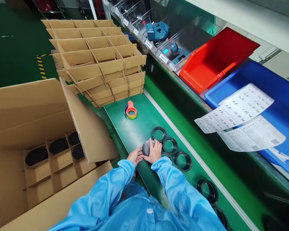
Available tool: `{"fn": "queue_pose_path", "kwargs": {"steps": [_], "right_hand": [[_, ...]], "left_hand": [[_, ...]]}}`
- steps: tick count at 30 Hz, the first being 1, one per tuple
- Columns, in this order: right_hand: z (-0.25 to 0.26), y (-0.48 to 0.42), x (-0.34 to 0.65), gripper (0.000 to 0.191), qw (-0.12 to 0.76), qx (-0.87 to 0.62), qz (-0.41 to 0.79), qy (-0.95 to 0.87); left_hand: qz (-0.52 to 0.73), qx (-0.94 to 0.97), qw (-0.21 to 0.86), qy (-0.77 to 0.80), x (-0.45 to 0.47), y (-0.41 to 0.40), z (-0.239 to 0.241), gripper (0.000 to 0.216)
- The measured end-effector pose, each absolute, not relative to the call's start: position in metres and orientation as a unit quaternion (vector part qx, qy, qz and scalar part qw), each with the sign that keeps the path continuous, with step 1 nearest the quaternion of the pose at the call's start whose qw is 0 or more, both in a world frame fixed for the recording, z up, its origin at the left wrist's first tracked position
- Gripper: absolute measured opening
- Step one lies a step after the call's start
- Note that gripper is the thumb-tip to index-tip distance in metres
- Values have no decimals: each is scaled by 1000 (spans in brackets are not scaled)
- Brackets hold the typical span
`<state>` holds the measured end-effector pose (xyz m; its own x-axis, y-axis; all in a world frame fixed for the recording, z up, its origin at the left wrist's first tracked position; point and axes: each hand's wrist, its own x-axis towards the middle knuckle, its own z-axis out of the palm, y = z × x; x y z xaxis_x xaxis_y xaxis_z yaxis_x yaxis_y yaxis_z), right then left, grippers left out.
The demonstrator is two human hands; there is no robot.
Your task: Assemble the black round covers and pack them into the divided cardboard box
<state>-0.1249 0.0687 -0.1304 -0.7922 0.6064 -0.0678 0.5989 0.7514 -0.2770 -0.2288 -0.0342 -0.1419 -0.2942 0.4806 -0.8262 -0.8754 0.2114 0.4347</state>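
Observation:
Between my two hands sits a round dark grey part with curved lines on its face (147,148), over the green work surface (144,118). My left hand (135,156) has its fingers against the part's lower left edge. Across its right side lie the fingers of my right hand (154,151). Black rings (170,145) stand just right of my right hand, one of them partly hidden by it. More black rings (207,192) stand nearer to me on the right. Beyond my hands lies a tape dispenser with a red-orange body and yellow tape (131,110).
At left stands an open cardboard box (93,134) with dividers and several black round parts (36,156). Stacked cardboard dividers (96,61) rise at the far end. A red bin (207,64), a blue tray (255,69) and printed label sheets (236,109) are on the right shelf.

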Motion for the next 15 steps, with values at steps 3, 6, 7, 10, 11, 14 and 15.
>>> {"fn": "queue_pose_path", "kwargs": {"steps": [3, 6, 7, 10, 11, 14, 15], "right_hand": [[-137, 59, -131, 109, 22, -312, 167, -935], [-132, 57, -135, 107, 62, -314, 185, -929], [-128, 58, -135, 108, 79, -320, 193, -924], [-108, 62, -129, 112, 116, -329, 235, -907], [-99, 62, -126, 112, 124, -325, 254, -902], [-70, 59, -111, 111, 142, -281, 317, -894], [-61, 55, -105, 108, 146, -256, 339, -893]], "left_hand": [[596, -180, 553, 554, -241, -44, -132, 24], [591, -177, 536, 576, -248, -50, -125, 24], [589, -176, 529, 585, -249, -51, -124, 25], [597, -168, 486, 616, -243, -52, -115, 31], [607, -161, 465, 624, -239, -52, -109, 34], [664, -104, 446, 591, -223, -53, -82, 45], [686, -84, 479, 541, -217, -53, -71, 47]]}}
